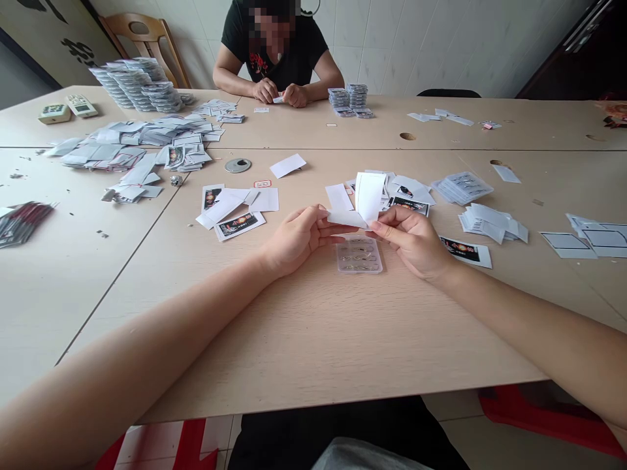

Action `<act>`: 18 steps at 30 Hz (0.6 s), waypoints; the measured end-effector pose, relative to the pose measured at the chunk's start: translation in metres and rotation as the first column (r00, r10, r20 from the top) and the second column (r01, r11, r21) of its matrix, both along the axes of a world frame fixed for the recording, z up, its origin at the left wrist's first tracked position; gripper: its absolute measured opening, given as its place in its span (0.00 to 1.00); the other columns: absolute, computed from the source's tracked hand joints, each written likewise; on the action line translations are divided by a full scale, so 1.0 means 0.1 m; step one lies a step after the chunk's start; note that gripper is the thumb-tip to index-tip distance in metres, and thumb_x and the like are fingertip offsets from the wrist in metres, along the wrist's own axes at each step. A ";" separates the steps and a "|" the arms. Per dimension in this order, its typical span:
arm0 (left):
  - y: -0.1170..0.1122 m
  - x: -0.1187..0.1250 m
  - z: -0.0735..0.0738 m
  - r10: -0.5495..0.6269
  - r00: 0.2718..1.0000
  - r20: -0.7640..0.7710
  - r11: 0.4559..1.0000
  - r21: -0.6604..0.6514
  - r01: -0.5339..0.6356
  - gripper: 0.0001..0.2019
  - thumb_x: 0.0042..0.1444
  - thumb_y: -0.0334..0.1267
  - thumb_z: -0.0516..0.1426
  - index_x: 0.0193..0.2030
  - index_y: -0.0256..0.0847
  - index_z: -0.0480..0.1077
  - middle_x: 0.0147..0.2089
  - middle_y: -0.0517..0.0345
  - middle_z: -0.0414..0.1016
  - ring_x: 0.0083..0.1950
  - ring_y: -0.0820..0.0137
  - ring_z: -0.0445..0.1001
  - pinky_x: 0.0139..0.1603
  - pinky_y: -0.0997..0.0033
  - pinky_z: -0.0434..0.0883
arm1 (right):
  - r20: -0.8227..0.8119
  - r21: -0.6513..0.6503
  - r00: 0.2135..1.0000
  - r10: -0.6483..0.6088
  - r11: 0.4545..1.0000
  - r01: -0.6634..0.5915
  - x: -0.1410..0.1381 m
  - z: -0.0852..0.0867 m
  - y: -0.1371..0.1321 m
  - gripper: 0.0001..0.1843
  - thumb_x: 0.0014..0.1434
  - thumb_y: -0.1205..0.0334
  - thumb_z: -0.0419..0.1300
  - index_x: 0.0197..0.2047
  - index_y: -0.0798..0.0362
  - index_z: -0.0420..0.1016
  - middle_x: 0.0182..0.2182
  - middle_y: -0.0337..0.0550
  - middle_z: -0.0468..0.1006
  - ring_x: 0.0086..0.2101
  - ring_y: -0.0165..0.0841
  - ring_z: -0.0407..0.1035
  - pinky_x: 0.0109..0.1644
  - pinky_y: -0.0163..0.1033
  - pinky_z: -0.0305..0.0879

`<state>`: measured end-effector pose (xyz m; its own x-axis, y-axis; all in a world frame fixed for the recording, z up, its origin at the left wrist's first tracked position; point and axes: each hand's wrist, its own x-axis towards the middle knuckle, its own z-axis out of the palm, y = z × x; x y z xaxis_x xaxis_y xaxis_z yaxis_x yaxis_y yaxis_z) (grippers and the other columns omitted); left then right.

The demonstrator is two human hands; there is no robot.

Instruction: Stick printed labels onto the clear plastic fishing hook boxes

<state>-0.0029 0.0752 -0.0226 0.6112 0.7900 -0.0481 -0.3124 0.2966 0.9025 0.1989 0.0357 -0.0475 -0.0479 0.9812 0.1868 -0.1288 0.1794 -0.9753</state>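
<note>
My left hand (294,238) and my right hand (414,238) both pinch a folded white paper card (365,202) just above the wooden table (313,326). One flap of the card stands upright between the hands. Right below them lies a clear plastic blister tray (359,254) with small items inside. Loose printed cards (240,224) lie to the left of my left hand, and another printed card (467,252) lies beside my right wrist.
A person in black (277,55) sits across the table handling a card. Heaps of cards (142,140) and stacked trays (134,85) fill the far left; small tray stacks (350,99) stand mid-back. Card piles (492,222) lie at right. A metal disc (238,165) lies near the centre.
</note>
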 end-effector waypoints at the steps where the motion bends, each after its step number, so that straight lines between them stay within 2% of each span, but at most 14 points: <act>1: 0.00 0.00 0.00 0.000 1.000 0.002 1.000 0.000 0.000 0.06 0.56 0.36 0.51 0.31 0.37 0.66 0.44 0.49 0.78 0.51 0.58 0.75 0.50 0.61 0.66 | -0.010 -0.005 1.000 0.003 1.000 -0.003 0.00 0.00 0.00 0.08 0.51 0.60 0.68 0.28 0.51 0.73 0.29 0.36 0.76 0.35 0.29 0.71 0.47 0.40 0.67; 18: 0.01 0.00 -0.01 -0.007 1.000 0.011 1.000 -0.006 0.007 0.06 0.56 0.36 0.51 0.32 0.37 0.65 0.43 0.49 0.78 0.50 0.58 0.75 0.50 0.61 0.65 | -0.043 -0.019 0.999 0.017 1.000 -0.017 0.00 0.02 -0.01 0.09 0.50 0.60 0.68 0.26 0.51 0.71 0.29 0.35 0.75 0.34 0.28 0.71 0.48 0.39 0.69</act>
<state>-0.0031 0.0759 -0.0238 0.6172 0.7855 -0.0458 -0.3201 0.3039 0.8973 0.1984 0.0351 -0.0456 -0.0569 0.9837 0.1703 -0.1731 0.1583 -0.9721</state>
